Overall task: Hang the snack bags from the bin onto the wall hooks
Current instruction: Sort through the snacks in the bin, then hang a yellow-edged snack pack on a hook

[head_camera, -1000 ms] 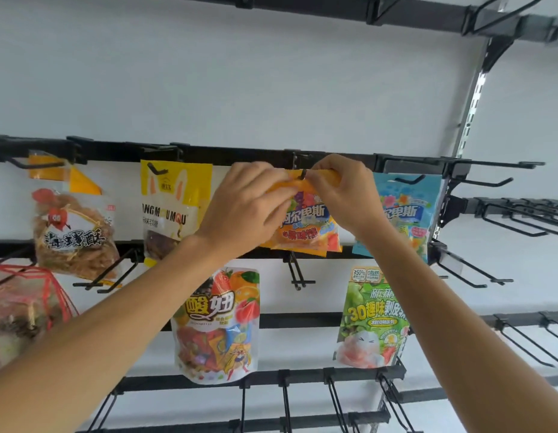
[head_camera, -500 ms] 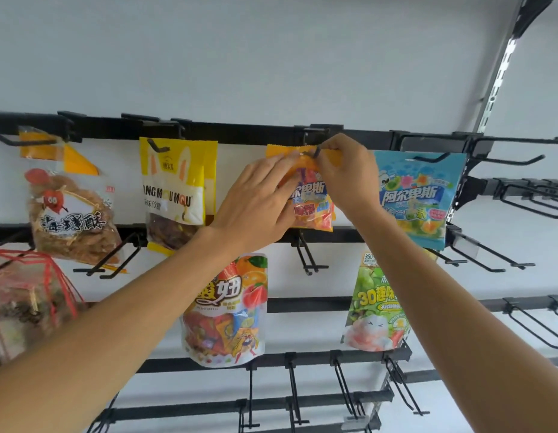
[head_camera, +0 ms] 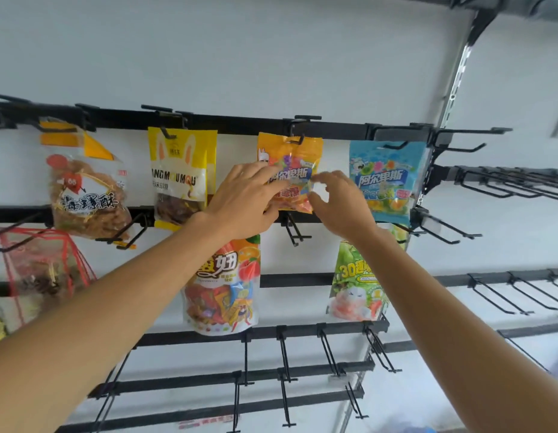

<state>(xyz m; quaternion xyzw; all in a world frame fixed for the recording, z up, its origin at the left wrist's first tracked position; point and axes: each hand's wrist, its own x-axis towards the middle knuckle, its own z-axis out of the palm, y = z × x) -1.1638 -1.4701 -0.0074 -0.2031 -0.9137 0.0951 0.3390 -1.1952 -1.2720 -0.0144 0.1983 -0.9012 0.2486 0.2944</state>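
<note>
An orange bag (head_camera: 288, 157) hangs on a black hook (head_camera: 299, 139) from the top rail of a wall rack, with its long axis vertical. Two bare arms reach up to it from below. The left grip (head_camera: 243, 201) is nearer, its fingers straight and lying against the bag's lower left face. The right grip (head_camera: 337, 207) sits at the bag's right edge with its fingers curled. Whether it pinches the edge cannot be told.

The bag's hang hole is above both grips, so the bag looks hung and ready to release. The bin is out of view.

The orange bag reads "阿尔卑斯", as does the blue bag (head_camera: 387, 179) just to its right. A yellow bag (head_camera: 177, 176) to the left reads roughly "ANGMOUMQU". A green bag (head_camera: 355, 276) below shows "3D".
</note>
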